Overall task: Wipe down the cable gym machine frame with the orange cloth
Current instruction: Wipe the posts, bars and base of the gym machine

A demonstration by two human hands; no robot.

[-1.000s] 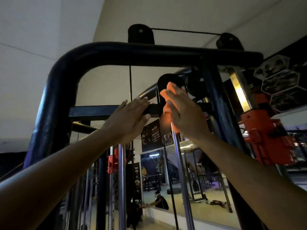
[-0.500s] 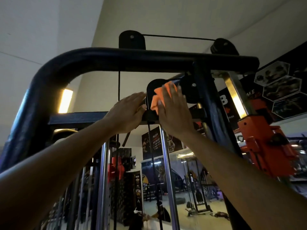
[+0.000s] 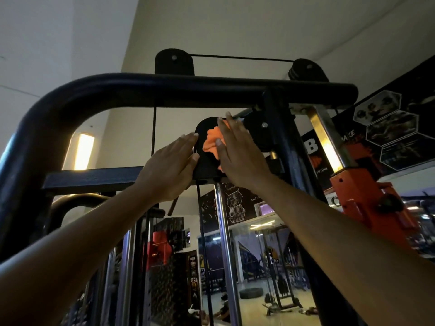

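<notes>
The black frame (image 3: 164,89) of the cable machine arches overhead, with a flat crossbar (image 3: 89,180) lower down. A black pulley housing (image 3: 204,128) sits above the crossbar's right end. My right hand (image 3: 237,154) presses the orange cloth (image 3: 211,142) flat against that housing with straight fingers. Most of the cloth is hidden under the palm. My left hand (image 3: 171,165) rests with straight fingers on the crossbar and the housing's left edge.
Chrome guide rods (image 3: 226,243) and a thin cable (image 3: 154,128) run down below the crossbar. An orange carriage (image 3: 367,203) rides a chrome post at the right. Two top pulleys (image 3: 174,61) carry a cable. A mirror behind reflects the gym floor.
My right hand has slid the cloth upward from the crossbar joint onto the pulley housing. My left hand has followed slightly up. The camera has tilted, so the frame sits lower in view.
</notes>
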